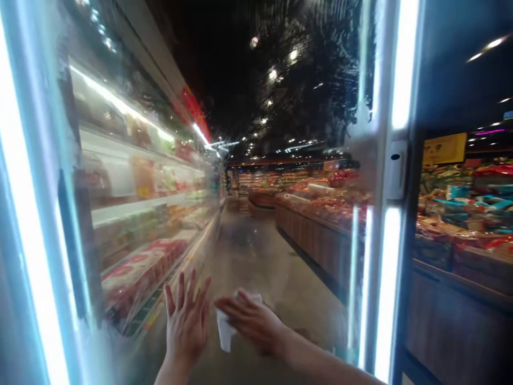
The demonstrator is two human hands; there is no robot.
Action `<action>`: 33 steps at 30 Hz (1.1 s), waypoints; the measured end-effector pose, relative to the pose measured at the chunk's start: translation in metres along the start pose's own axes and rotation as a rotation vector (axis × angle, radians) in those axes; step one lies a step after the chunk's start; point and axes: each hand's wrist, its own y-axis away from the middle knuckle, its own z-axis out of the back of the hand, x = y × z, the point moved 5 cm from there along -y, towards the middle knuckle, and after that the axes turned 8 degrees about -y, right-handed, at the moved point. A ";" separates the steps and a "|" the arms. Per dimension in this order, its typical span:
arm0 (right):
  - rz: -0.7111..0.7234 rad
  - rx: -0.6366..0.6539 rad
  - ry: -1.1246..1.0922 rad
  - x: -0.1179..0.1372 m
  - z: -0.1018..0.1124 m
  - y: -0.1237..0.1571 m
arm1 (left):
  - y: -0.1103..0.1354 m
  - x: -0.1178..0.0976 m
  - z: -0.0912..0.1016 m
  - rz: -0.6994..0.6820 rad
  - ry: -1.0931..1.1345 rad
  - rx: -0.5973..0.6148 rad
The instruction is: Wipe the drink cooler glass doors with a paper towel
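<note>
Left hand (pixel 186 321) spread — right hand (pixel 256 321) (blurred) flat over white cloth (pixel 225 332).

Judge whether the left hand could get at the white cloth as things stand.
Probably yes. The left hand is open beside the white cloth, with nothing visible between them. The right hand covers part of it, but its lower end sticks out.

This was a supermarket, where an aisle (pixel 248 235) ran straight ahead. Left of the aisle stood a long, brightly lit display case (pixel 124 208), its shelves stocked with blurred packaged goods (pixel 148 262). Right of the aisle stretched wood-sided counters (pixel 316 240) heaped with colourful merchandise (pixel 473 208), beneath a yellow sign (pixel 444 148). Over the aisle, many small lights (pixel 273 75) dotted the darkness.
</note>
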 end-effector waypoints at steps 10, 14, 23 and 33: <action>-0.421 -0.184 0.135 -0.120 0.086 -0.108 | 0.021 0.022 -0.006 0.075 0.023 -0.021; -0.223 -0.117 0.105 -0.052 0.037 -0.085 | 0.023 0.020 -0.011 0.083 0.021 -0.015; 0.023 0.095 -0.012 -0.060 0.037 -0.091 | 0.020 0.032 -0.005 0.013 0.035 -0.013; 0.281 0.198 -0.110 0.042 -0.033 -0.051 | 0.045 0.077 0.000 0.013 0.006 0.028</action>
